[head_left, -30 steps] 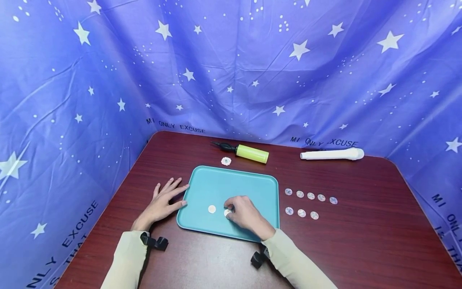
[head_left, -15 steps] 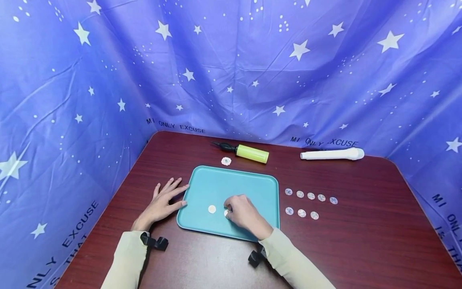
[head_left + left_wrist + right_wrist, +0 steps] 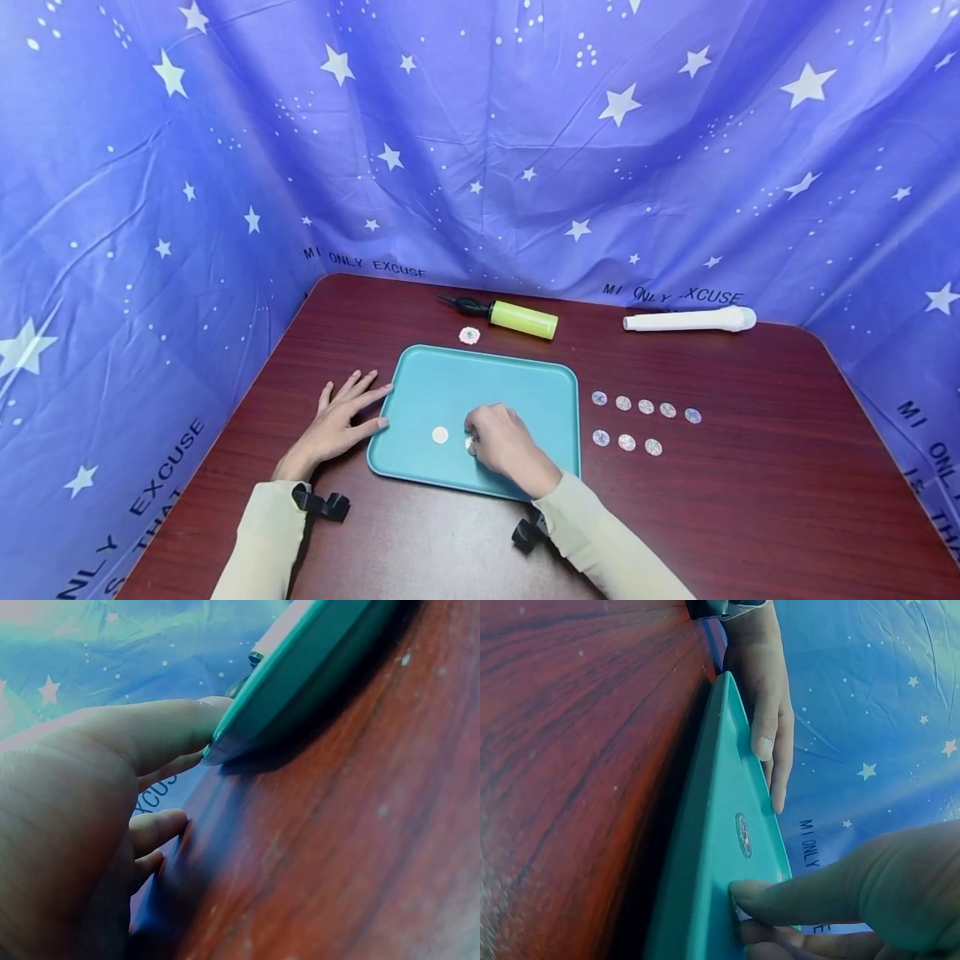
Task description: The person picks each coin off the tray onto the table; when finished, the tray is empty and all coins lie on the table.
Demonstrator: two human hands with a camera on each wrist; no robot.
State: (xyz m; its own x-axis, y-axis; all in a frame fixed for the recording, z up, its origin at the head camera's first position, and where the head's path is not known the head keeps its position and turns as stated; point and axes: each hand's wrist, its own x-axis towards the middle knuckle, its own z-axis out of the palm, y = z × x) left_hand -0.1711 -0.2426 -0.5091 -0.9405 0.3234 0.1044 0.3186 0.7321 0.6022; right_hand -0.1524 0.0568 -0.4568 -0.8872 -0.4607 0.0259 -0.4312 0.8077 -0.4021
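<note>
A teal tray [image 3: 487, 375] lies on the table with a small round pale disc [image 3: 440, 435] on its floor; the right wrist view shows this disc [image 3: 744, 835] with a patterned face. My right hand [image 3: 508, 446] reaches over the tray and pinches a second small round disc [image 3: 470, 445] between thumb and fingers, which partly cover it. My left hand [image 3: 333, 425] has its fingers spread at the tray's left side, thumb and forefinger touching the rim. In the left wrist view the other fingers [image 3: 159, 829] reach down to the table.
Two rows of similar discs, including a bluish disc [image 3: 693, 416], lie right of the tray. Behind it are a scalloped white disc [image 3: 469, 336] and a yellow-green hand pump [image 3: 523, 320]. A white microphone-shaped object [image 3: 690, 320] lies at the back right. Starry blue cloth [image 3: 480, 125] surrounds the table.
My right wrist has shifted slightly left, and the fingers cover a little more of the pinched disc. My left hand and the other discs stay in place.
</note>
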